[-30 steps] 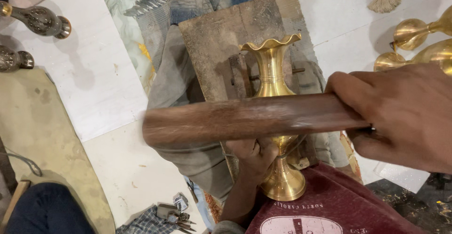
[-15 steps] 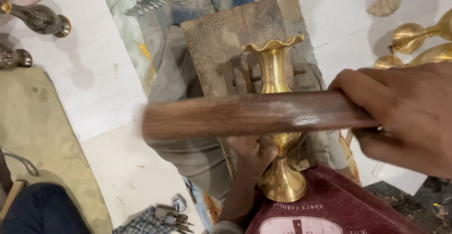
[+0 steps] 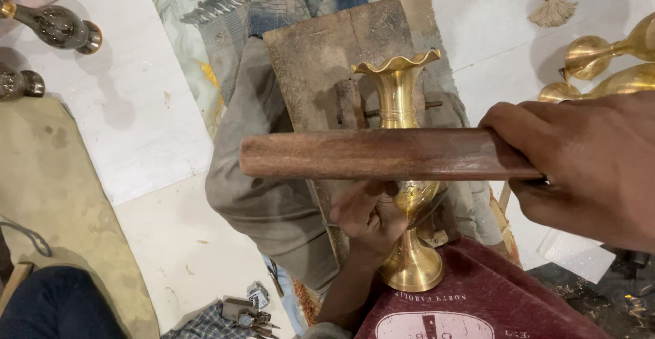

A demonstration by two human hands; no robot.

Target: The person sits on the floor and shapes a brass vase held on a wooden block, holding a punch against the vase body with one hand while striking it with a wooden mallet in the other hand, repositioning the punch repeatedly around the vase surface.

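Compared with half a second ago, the wooden stick (image 3: 389, 153) lies a little lower across the view, its blunt free end slightly further right, and the right hand (image 3: 580, 168) fills more of the right edge. The brass vase (image 3: 402, 182) and the left hand (image 3: 368, 216) have hardly shifted.

The right hand comes in from the right, close to the camera, knuckles up, fingers wrapped tight around one end of the stick, which it holds level across the middle of the vase. The left hand reaches up from below with the forearm near the maroon shirt (image 3: 471, 298); its fingers curl firmly around the vase's belly, just under the stick. The vase lies along the wooden board (image 3: 321, 52), its wavy flared mouth pointing away and its round foot near the person's chest. The board rests across the grey-trousered lap.

There is one stick, one vase in hand and one board. Two dark metal vases (image 3: 58, 26) lie at the upper left on the white floor (image 3: 136, 121), and about three more brass pieces (image 3: 600, 52) sit at the upper right. A small cluster of keys (image 3: 249, 312) lies at the bottom edge.
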